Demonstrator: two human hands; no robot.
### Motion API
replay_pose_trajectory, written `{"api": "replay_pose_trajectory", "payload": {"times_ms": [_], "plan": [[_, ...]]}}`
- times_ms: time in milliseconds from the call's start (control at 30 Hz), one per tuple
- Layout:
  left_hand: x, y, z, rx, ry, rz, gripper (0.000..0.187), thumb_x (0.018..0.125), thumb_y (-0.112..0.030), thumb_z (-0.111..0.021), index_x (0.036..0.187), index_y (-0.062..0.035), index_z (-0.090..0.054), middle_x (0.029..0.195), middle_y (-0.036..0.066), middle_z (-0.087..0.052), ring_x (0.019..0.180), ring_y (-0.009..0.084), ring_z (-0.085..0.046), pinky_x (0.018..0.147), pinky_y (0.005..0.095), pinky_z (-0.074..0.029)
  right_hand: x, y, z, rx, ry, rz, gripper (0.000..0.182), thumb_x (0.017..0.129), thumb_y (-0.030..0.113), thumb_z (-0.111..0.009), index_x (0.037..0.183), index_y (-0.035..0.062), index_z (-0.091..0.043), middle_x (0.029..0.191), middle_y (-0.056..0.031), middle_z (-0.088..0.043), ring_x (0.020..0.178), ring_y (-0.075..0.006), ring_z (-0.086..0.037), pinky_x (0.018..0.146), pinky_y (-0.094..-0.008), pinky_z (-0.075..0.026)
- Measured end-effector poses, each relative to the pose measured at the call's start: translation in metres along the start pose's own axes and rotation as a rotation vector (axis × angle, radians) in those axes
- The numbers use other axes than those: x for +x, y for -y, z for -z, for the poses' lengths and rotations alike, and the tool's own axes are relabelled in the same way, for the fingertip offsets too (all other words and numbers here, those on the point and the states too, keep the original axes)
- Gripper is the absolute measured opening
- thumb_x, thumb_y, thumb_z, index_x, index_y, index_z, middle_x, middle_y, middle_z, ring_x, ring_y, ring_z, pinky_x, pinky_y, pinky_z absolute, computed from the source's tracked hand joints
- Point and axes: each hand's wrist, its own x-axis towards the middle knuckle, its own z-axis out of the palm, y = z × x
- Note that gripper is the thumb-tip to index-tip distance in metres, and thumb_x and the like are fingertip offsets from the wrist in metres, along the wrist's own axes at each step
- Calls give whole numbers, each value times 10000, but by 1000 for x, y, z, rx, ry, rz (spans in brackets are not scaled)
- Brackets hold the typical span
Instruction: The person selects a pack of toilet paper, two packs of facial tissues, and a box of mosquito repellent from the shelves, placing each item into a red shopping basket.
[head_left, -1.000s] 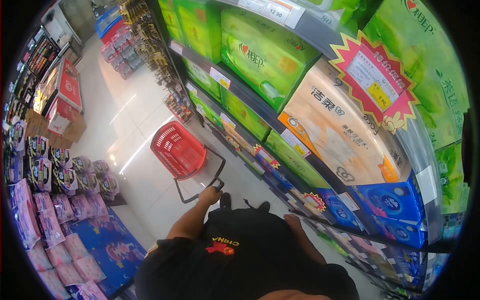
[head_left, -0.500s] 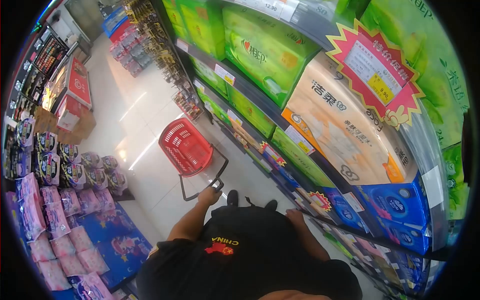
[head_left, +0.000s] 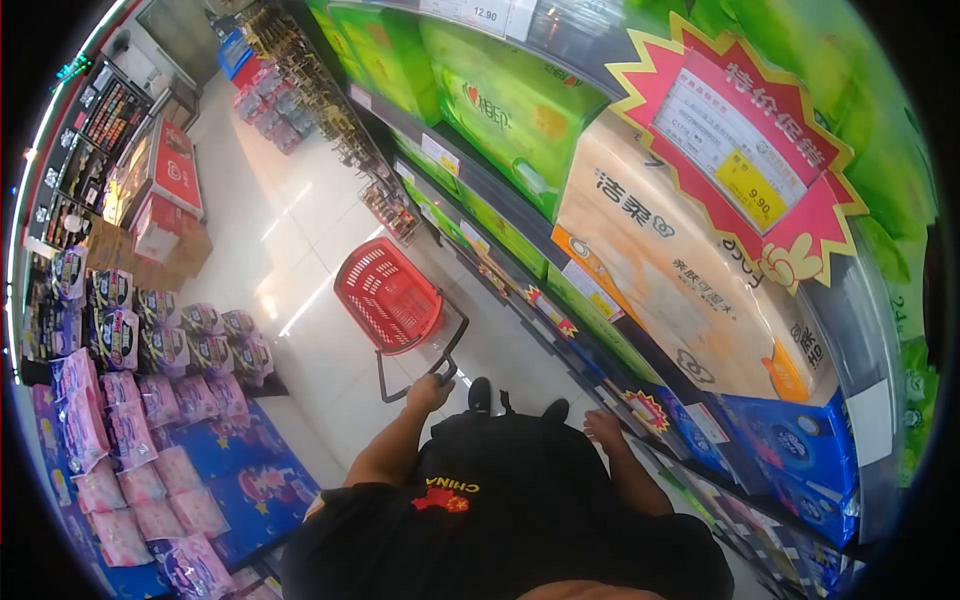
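Observation:
A red plastic shopping basket (head_left: 385,298) with slotted walls is in front of me, left of my feet. My left hand (head_left: 430,392) is closed around its black handle (head_left: 452,352). Close to the lower shelves on the right, my right hand (head_left: 602,428) hangs beside my body, its fingers loosely apart with nothing in them. Nearest on those shelves are blue tissue packs (head_left: 790,435) and a large cream-and-orange tissue pack (head_left: 670,270). Green tissue packs (head_left: 510,105) stand farther along the same shelf.
A red starburst price sign (head_left: 740,150) juts out from the right shelf. On the left, pink packs (head_left: 125,430) are stacked on a blue display (head_left: 240,470). A red-and-white chest (head_left: 165,165) and hanging goods (head_left: 310,90) stand farther along the tiled aisle.
The camera view has shifted, and the basket and my left hand appear slightly farther right in it. My right hand has risen a little, its fingers showing more. The left hand keeps its grip.

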Motion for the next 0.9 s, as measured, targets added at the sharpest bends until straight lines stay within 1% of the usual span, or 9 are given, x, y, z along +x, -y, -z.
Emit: {"api": "replay_pose_trajectory", "payload": {"times_ms": [67,200,400,500,667,900], "plan": [[1,-7,-1,-13,2,12,509,868,-514,-594,1002,-42,-729,1048,246,-694,1027,427,-653,899,500,-507,-1,1,4,45,2,6,316,899,324,-658,1042,43,-636,808,-34,-623,619,-122,-606,506,-272,-461],[0,-28,12,-18,-8,-1,482,887,-498,-582,1009,-55,-728,1042,234,-698,1020,418,-656,885,503,-511,-1,7,10,14,1,6,300,897,303,-656,1027,34,-629,803,-35,-618,615,-119,-601,504,-266,-458],[-4,-46,30,21,-6,-83,453,905,-474,-574,1003,-54,-712,1019,229,-701,999,407,-665,867,501,-518,-5,17,9,39,31,-1,278,902,288,-649,1018,37,-622,785,-27,-601,613,-113,-592,501,-256,-450],[-5,-48,26,-17,-11,-101,455,902,-475,-577,1017,-53,-705,1007,232,-701,985,409,-669,864,501,-519,-8,21,6,-1,29,16,290,906,296,-650,1028,34,-624,788,-27,-600,623,-112,-594,506,-256,-450],[-5,-54,21,-13,8,-145,447,901,-468,-579,1017,-54,-699,990,229,-704,967,412,-672,855,505,-522,-7,27,-3,-57,46,38,324,921,313,-632,1086,34,-634,850,-47,-638,669,-135,-622,535,-268,-472],[-24,-64,45,-7,-10,-228,406,920,-432,-566,991,-52,-690,941,236,-704,912,434,-675,823,524,-528,-11,32,-12,-126,31,32,352,922,315,-626,1126,29,-639,877,-56,-655,698,-145,-641,554,-280,-488]]}}
